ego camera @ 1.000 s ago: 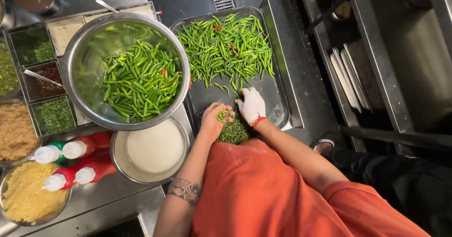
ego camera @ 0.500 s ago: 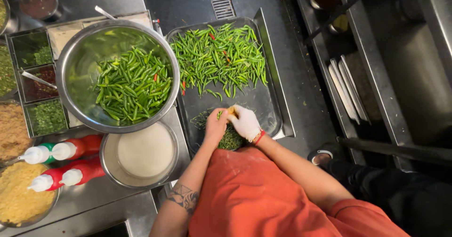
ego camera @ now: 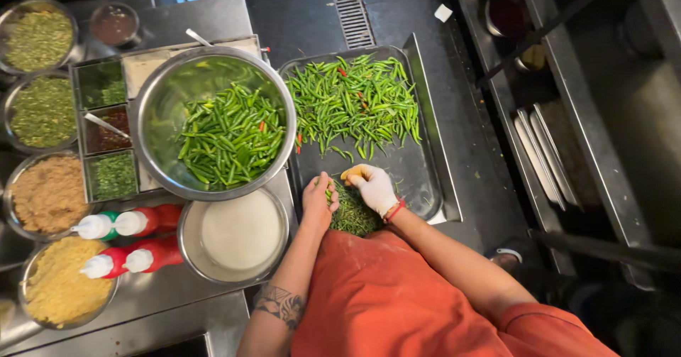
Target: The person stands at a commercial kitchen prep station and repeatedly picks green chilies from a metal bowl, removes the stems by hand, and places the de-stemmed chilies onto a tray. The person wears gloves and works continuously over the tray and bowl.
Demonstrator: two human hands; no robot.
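My bare left hand [ego camera: 319,199] is curled around a green chilli over a small heap of green trimmings [ego camera: 353,216] at the near end of a dark metal tray [ego camera: 425,179]. My right hand [ego camera: 372,187], in a white glove, is curled just right of it, fingertips toward the left hand; what it grips is hidden. A spread of whole green chillies [ego camera: 355,101] with a few red ones covers the tray's far half. Left of the tray, a large steel bowl [ego camera: 159,116] holds more green chillies [ego camera: 227,137].
A steel bowl of white liquid [ego camera: 237,233] sits near my left forearm, beside red squeeze bottles [ego camera: 142,240]. Containers of chopped herbs [ego camera: 39,108], brown mixes [ego camera: 46,194] and yellow crumbs [ego camera: 60,279] line the left. A floor drain [ego camera: 347,9] and steel racks [ego camera: 546,158] lie beyond and right.
Both hands stay over the trimmings heap and have drawn slightly apart. The view has shifted a little, showing more containers at the left.
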